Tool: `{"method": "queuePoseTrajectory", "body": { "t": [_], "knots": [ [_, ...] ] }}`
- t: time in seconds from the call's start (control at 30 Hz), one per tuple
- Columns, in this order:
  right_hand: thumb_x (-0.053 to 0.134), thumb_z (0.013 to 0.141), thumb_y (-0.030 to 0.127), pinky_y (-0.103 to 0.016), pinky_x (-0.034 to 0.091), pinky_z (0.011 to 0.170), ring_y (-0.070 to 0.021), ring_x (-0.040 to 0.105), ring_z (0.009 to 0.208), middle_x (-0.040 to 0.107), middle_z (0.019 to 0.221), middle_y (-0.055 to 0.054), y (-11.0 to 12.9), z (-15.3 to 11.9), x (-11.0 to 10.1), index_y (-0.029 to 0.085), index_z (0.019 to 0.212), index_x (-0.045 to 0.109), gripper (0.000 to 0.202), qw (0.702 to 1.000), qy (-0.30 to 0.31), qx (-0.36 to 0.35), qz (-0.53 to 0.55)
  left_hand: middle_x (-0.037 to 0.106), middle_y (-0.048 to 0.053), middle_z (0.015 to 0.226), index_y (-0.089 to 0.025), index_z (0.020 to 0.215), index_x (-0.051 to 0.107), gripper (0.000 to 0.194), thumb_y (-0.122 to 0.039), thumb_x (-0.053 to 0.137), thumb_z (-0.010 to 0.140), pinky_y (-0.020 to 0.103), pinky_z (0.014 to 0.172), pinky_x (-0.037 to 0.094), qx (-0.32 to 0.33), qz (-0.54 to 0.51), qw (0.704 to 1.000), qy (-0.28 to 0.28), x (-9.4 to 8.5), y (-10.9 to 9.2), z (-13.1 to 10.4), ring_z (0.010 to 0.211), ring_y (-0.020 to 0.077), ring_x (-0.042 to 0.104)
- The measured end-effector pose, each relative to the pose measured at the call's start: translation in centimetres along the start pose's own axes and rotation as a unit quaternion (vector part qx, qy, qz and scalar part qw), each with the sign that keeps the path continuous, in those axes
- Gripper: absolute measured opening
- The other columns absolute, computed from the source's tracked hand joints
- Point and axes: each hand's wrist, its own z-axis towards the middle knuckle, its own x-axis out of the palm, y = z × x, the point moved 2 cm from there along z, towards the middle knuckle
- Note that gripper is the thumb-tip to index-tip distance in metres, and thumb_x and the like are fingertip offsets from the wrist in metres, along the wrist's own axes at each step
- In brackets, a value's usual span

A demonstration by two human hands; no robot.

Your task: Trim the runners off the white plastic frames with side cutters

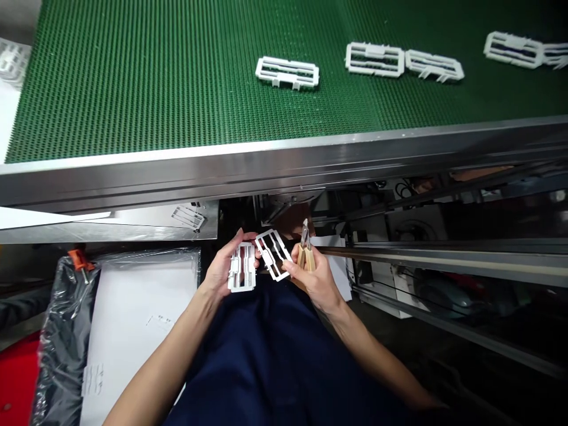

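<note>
My left hand [220,266] holds a white slotted plastic frame [242,267] upright at the lower middle. My right hand [316,277] grips cutting pliers [306,251] with yellowish handles, their jaws pointing up. Between its thumb and fingers it also has the edge of a second white frame [274,254], which is tilted and lies beside the first one. Fingertips of my left hand show near the gap between the two frames.
Beyond a metal rail [284,160], a green conveyor belt [155,77] carries several white frames. One frame [188,218] lies on a metal shelf at left. Below it is a box lined with black plastic [66,319]. Metal bars [444,260] run at right.
</note>
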Motion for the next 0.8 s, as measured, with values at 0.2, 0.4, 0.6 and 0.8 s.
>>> {"method": "queuePoseTrajectory", "body": {
  "t": [0.2, 0.4, 0.6, 0.8],
  "knots": [
    [0.062, 0.078, 0.027, -0.021, 0.037, 0.056, -0.0083, 0.041, 0.058, 0.042, 0.068, 0.005, 0.4, -0.3, 0.2, 0.019, 0.081, 0.045, 0.019, 0.999, 0.010, -0.029, -0.043, 0.066, 0.008, 0.071, -0.009, 0.094, 0.061, 0.027, -0.032, 0.049, 0.089, 0.023, 0.047, 0.052, -0.029, -0.023, 0.999, -0.021, 0.5, 0.4, 0.0, 0.051, 0.0156, 0.061],
    [0.056, 0.078, 0.020, -0.023, 0.040, 0.059, -0.0103, 0.046, 0.058, 0.048, 0.068, 0.003, 1.6, -0.5, 0.0, 0.020, 0.088, 0.046, 0.014, 0.955, -0.027, -0.141, -0.258, 0.066, 0.008, 0.074, -0.010, 0.097, 0.061, 0.031, -0.038, 0.055, 0.084, 0.021, 0.044, 0.049, 0.017, 0.065, 0.995, -0.067, 1.0, 0.9, 0.2, 0.049, 0.0138, 0.060],
    [0.049, 0.077, 0.022, -0.031, 0.041, 0.072, -0.0200, 0.053, 0.076, 0.057, 0.082, -0.006, 0.6, -0.3, 3.3, 0.019, 0.087, 0.051, 0.010, 0.820, 0.105, -0.264, -0.497, 0.066, 0.007, 0.082, -0.011, 0.094, 0.063, 0.038, -0.046, 0.060, 0.079, 0.021, 0.060, 0.050, 0.116, 0.171, 0.970, -0.130, 1.8, 1.8, 0.6, 0.069, 0.0152, 0.061],
    [0.057, 0.075, 0.041, -0.027, 0.042, 0.066, -0.0180, 0.056, 0.073, 0.059, 0.082, -0.002, 0.9, 0.2, 3.5, 0.021, 0.090, 0.050, 0.026, 0.820, 0.263, -0.176, -0.476, 0.065, 0.005, 0.077, -0.013, 0.097, 0.062, 0.036, -0.040, 0.069, 0.073, 0.024, 0.054, 0.049, -0.009, 0.045, 0.991, -0.124, 0.2, 3.6, -0.4, 0.062, 0.0160, 0.061]
  ]
}}
